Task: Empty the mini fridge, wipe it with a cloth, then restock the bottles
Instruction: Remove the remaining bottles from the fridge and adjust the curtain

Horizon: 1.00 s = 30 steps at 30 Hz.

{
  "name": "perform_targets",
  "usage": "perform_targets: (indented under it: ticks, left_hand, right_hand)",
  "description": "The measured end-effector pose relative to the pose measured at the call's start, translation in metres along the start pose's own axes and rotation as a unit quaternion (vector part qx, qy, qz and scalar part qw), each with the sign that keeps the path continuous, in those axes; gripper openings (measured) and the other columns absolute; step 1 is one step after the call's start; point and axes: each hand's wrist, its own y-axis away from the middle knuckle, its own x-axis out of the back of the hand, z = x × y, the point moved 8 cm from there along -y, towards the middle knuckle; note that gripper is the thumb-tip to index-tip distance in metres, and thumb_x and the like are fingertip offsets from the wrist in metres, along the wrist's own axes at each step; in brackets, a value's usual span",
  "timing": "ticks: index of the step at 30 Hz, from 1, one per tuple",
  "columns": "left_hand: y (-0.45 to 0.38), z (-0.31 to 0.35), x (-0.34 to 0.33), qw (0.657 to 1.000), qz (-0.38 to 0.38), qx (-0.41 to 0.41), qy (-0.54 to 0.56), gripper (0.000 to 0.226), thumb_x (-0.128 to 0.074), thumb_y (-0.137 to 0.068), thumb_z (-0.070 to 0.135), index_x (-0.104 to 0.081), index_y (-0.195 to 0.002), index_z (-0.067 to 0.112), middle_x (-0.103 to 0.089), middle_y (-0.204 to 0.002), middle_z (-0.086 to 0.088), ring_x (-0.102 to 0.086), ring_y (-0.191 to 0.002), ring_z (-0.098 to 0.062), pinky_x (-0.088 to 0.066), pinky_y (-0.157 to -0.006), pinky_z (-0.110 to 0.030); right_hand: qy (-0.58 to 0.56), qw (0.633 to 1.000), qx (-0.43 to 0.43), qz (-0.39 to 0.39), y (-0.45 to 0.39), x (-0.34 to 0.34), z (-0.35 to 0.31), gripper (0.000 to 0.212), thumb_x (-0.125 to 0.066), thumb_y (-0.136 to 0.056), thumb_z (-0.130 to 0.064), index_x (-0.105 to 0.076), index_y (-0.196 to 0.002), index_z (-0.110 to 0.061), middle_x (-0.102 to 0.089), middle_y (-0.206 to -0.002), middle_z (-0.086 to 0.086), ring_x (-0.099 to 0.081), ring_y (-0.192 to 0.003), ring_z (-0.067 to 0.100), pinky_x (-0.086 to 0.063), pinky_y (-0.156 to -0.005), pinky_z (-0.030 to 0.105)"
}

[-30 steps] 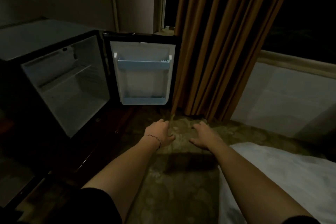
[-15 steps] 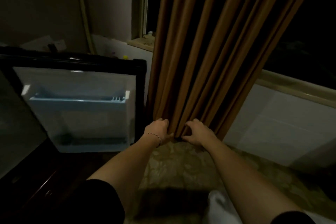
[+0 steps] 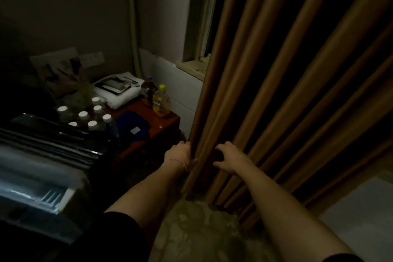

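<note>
The mini fridge's open door [image 3: 32, 181] is blurred at the lower left, and its inner shelf [image 3: 49, 194] holds nothing. Beyond it, several small white-capped bottles [image 3: 93, 124] stand on a dark red table [image 3: 168, 120]. A blue cloth [image 3: 133, 127] lies beside them. Near the table's far corner stand a yellow-capped bottle [image 3: 161, 102] and a darker purple-capped one [image 3: 147, 92]. My left hand [image 3: 178, 156] hangs at the curtain's edge with fingers loosely curled and nothing in it. My right hand [image 3: 230, 160] hovers in front of the curtain, fingers spread and empty.
A brown pleated curtain [image 3: 276, 70] fills the right half, down to the patterned carpet [image 3: 191, 232]. A folded white towel with a tray on it [image 3: 119, 91] and a framed picture [image 3: 61, 72] sit at the back of the table. A window sill [image 3: 190, 68] juts out beside the curtain.
The view has risen and swung right: the fridge interior has left the frame and the table with the bottles has come into sight. Both hands have kept their place before me, now against the curtain.
</note>
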Motion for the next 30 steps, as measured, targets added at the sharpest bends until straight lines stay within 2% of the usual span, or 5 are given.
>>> perform_targets:
  ticks: [7,10,21,24,30]
  left_hand:
    - [-0.071,-0.04,0.063,0.989,0.062,0.136,0.004,0.057,-0.061,-0.088,0.05,-0.044,-0.132,0.018,-0.047,-0.131,-0.007,-0.05,-0.118,-0.03,-0.049,-0.093,-0.047]
    - [-0.081,-0.074,0.088,0.98,0.088,0.178,-0.003,0.051,-0.059,-0.089,0.05,-0.047,-0.126,0.016,-0.048,-0.126,-0.008,-0.052,-0.113,-0.031,-0.049,-0.086,-0.044]
    - [-0.111,-0.233,0.211,0.913,0.249,0.321,0.019,0.04,-0.058,-0.087,0.045,-0.052,-0.113,0.016,-0.053,-0.119,-0.01,-0.055,-0.108,-0.033,-0.049,-0.083,-0.044]
    - [-0.105,-0.277,0.222,0.893,0.258,0.369,0.025,0.038,-0.058,-0.088,0.044,-0.053,-0.115,0.018,-0.053,-0.121,-0.009,-0.054,-0.109,-0.032,-0.05,-0.086,-0.045]
    - [-0.069,-0.341,0.23,0.847,0.253,0.466,0.032,0.041,-0.059,-0.087,0.044,-0.053,-0.12,0.022,-0.051,-0.121,-0.004,-0.052,-0.11,-0.026,-0.052,-0.085,-0.045]
  right_hand:
    - [0.024,0.993,0.112,-0.017,-0.128,0.049,-0.029,0.053,-0.067,-0.091,-0.042,-0.049,-0.136,-0.021,-0.044,-0.132,0.003,-0.053,-0.117,0.025,-0.05,-0.094,0.038]
    - [0.036,0.985,0.168,-0.036,-0.169,0.051,-0.065,0.056,-0.068,-0.09,-0.042,-0.047,-0.138,-0.022,-0.044,-0.134,0.004,-0.051,-0.12,0.025,-0.049,-0.095,0.037]
    - [0.1,0.926,0.355,-0.074,-0.303,0.069,-0.26,0.067,-0.068,-0.09,-0.041,-0.04,-0.147,-0.02,-0.037,-0.146,0.007,-0.045,-0.131,0.029,-0.045,-0.103,0.042]
    - [0.112,0.914,0.38,-0.087,-0.33,0.071,-0.311,0.068,-0.068,-0.09,-0.042,-0.038,-0.149,-0.024,-0.035,-0.151,0.006,-0.043,-0.134,0.029,-0.043,-0.107,0.044]
    - [0.12,0.873,0.462,-0.104,-0.344,0.058,-0.4,0.059,-0.071,-0.088,-0.037,-0.047,-0.141,-0.024,-0.044,-0.139,0.004,-0.051,-0.125,0.026,-0.047,-0.102,0.043]
